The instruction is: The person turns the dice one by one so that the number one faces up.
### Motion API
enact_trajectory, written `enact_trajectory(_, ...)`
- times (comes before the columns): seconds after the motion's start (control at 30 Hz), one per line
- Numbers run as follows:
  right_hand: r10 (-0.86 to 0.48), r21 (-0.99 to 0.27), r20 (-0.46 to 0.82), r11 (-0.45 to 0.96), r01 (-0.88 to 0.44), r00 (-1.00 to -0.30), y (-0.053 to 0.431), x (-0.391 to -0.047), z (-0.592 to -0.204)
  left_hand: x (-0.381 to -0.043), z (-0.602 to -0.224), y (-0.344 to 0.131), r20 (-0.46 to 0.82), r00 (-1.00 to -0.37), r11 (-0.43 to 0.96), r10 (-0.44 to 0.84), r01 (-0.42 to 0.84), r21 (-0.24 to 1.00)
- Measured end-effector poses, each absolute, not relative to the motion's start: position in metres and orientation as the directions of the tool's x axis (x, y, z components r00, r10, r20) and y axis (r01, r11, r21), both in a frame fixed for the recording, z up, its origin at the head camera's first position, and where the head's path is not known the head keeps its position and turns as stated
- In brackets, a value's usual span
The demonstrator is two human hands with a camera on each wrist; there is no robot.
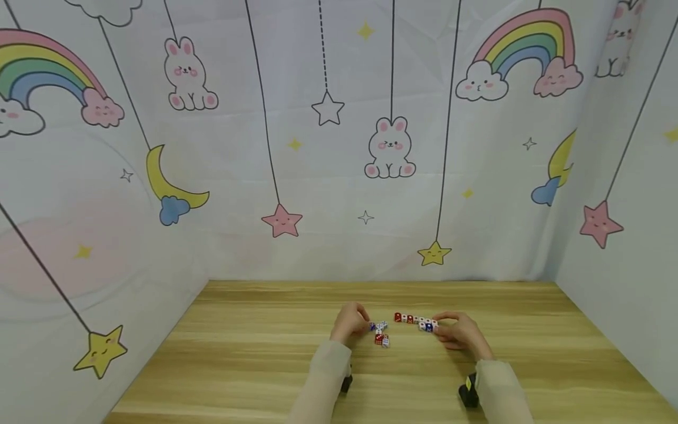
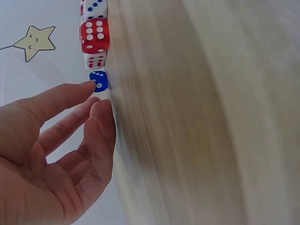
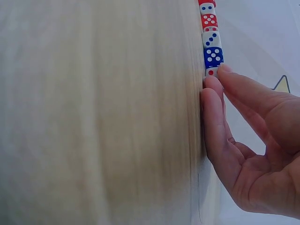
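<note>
On the wooden table, small red, white and blue dice lie in two groups. My left hand (image 1: pixel 352 321) is beside the left group. In the left wrist view, one fingertip touches or overlaps a blue die (image 2: pixel 99 81), and a gap shows between the loosely bent fingers. A large red die (image 2: pixel 95 36) stands farther along. My right hand (image 1: pixel 462 334) is at the right end of a line of dice (image 1: pixel 410 319). Its fingertips pinch a white die with a red dot (image 3: pixel 212 72), partly hidden, beside a blue die (image 3: pixel 213 56).
The wooden table (image 1: pixel 238 365) is bounded by a white cloth backdrop (image 1: pixel 328 247) printed with stars, rabbits and rainbows. Red dice (image 1: pixel 378 339) and white dice (image 1: pixel 385 342) sit at the near side of the left group. Both wrists wear black devices (image 1: pixel 469 393).
</note>
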State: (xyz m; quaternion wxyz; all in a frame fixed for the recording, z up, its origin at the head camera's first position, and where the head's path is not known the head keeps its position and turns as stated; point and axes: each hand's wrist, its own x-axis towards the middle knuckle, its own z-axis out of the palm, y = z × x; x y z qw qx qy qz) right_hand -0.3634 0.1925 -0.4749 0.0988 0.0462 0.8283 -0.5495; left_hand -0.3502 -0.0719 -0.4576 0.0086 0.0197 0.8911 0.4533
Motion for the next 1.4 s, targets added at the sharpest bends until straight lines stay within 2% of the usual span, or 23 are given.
enact_trajectory(0.27, -0.047, -0.903, -0.223, 0.386, 0.188, -0.974, 0.1931, -0.3644, -0.4743, -0.3477, -0.4592, -0.0736, -0.018, -0.999, 0.56, 0.035, 0.005, 0.828)
enact_trajectory(0.77, -0.046, -0.903, -0.215, 0.389, 0.181, -0.976, 0.1927, -0.3608, -0.4738, -0.3488, -0.4633, -0.0662, 0.023, -1.0, 0.647, 0.014, 0.027, 0.762)
enact_trajectory(1.4, -0.033, -0.903, -0.21, 0.389, 0.181, -0.977, 0.1928, -0.3622, -0.4741, -0.3508, -0.4624, -0.0678, 0.032, -0.999, 0.631, 0.044, 0.053, 0.774)
